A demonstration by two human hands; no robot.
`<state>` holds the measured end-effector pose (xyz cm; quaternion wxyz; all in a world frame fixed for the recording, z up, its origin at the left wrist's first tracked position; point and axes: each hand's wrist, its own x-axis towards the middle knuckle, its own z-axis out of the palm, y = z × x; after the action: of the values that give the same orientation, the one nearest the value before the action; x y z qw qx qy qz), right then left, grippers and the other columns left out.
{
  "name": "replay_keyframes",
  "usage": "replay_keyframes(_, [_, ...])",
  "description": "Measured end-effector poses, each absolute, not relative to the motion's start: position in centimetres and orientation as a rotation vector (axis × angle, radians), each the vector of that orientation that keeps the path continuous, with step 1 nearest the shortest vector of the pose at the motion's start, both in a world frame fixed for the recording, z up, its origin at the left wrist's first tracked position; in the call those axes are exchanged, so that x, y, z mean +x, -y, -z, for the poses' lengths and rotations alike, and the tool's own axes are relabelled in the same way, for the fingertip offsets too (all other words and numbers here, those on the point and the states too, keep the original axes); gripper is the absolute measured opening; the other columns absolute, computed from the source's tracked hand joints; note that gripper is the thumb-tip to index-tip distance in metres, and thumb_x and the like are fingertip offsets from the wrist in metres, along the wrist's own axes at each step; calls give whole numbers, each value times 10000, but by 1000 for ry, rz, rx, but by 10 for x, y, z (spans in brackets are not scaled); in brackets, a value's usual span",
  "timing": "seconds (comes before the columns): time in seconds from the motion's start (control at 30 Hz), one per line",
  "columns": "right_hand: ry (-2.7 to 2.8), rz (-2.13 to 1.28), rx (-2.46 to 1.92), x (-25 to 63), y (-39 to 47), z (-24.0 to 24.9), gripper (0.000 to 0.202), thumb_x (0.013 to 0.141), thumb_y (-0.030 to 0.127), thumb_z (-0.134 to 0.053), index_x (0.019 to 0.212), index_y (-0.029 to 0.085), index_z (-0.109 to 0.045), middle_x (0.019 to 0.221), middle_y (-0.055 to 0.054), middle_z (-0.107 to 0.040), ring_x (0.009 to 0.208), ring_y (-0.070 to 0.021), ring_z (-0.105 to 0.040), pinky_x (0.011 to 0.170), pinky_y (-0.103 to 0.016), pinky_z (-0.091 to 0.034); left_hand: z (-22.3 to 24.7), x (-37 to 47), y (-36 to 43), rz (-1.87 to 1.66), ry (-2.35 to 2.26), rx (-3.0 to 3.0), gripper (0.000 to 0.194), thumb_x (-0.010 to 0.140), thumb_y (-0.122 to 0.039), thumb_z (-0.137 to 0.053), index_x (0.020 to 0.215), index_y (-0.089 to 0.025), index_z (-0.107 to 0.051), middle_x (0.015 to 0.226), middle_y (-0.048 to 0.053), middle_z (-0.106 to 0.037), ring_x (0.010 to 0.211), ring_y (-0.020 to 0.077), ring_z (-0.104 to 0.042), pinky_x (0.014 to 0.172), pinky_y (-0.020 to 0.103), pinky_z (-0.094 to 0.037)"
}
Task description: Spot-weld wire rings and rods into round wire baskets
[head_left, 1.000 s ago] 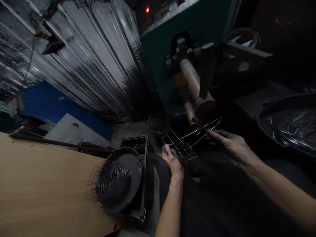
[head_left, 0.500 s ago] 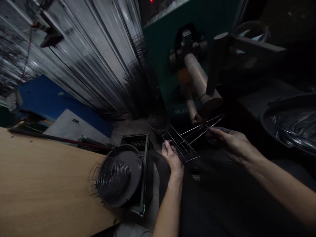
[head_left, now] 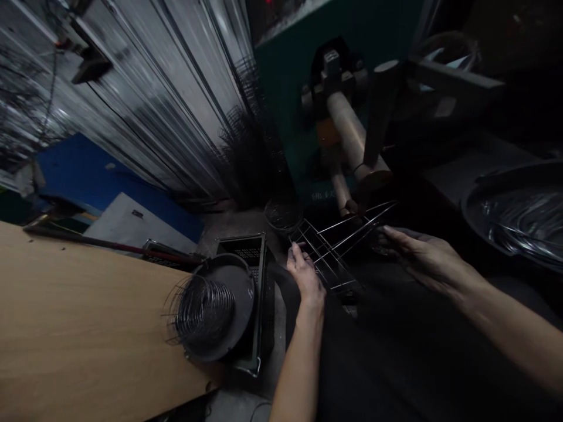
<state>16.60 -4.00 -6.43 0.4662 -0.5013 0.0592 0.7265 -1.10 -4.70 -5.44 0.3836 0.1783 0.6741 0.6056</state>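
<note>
A wire rack point(head_left: 323, 252) of thin shiny rods is held below the machine's thick metal cylinders. My left hand point(head_left: 305, 272) pinches its left edge between thumb and fingers. The rack's far rods reach up to the tip of the lower, thinner cylinder point(head_left: 341, 187). On the right, my right hand point(head_left: 422, 255) has its thumb and fingers pressed together, a little apart from the rack's rods. Whatever lies between those fingertips is too dark to make out.
A green machine point(head_left: 281, 88) carries a thick cylinder point(head_left: 352, 132). Left of my hands, a round dark tray point(head_left: 241, 310) bears a bundle of curved wires point(head_left: 202, 308) over a plastic crate point(head_left: 263, 293). A wooden board point(head_left: 88, 328) lies left; a large basin point(head_left: 477, 220) of wires stands right.
My right hand has moved slightly right, away from the rack's rods that its fingertips were at. My left hand stays on the rack's left edge. The view has shifted a little.
</note>
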Motion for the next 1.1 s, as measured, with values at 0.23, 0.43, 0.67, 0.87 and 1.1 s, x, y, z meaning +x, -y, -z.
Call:
replay_keyframes(0.23, [-83, -1780, -1364, 172, 54, 41, 125, 783, 113, -653, 905, 88, -665, 761, -65, -638, 525, -65, -547, 444, -108, -442, 56, -18, 36, -1553, -1734, 502, 398, 784, -488, -626, 883, -111, -542, 585, -59, -233, 465, 48, -156, 424, 182, -115])
replay_keyframes(0.43, [114, -1840, -1409, 170, 60, 26, 196, 730, 207, -714, 889, 101, -677, 687, -52, -630, 506, -68, -535, 441, -113, -421, 55, -19, 26, -1567, -1787, 529, 278, 869, -383, -530, 870, -105, -548, 618, -27, -322, 485, 55, -228, 438, 167, -206])
replay_keyframes(0.67, [1439, -1190, -1072, 155, 55, 11, 344, 861, 433, -513, 970, 162, -695, 945, -75, -664, 864, -187, -633, 808, -300, -515, 59, -23, 37, -1578, -1779, 786, 356, 863, -475, -534, 806, -124, -535, 687, 12, -416, 548, 75, -345, 483, 172, -302])
replay_keyframes(0.87, [1879, -1156, -1454, 147, 16, 31, 386, 920, 332, -427, 1163, 117, -637, 1029, -124, -648, 974, -264, -613, 870, -402, -482, 82, -26, 119, -1271, -1812, 1382, 427, 932, -510, -415, 788, -144, -582, 601, 4, -446, 522, 96, -416, 559, 222, -377])
replay_keyframes(1.1, [1090, -1834, -1435, 174, 60, 70, 202, 774, 197, -672, 963, 144, -717, 966, -51, -677, 900, -152, -631, 822, -195, -486, 92, -58, 161, -975, -1558, 1802, 389, 814, -556, -595, 925, -191, -675, 1048, 149, -569, 1090, 278, -509, 982, 429, -371])
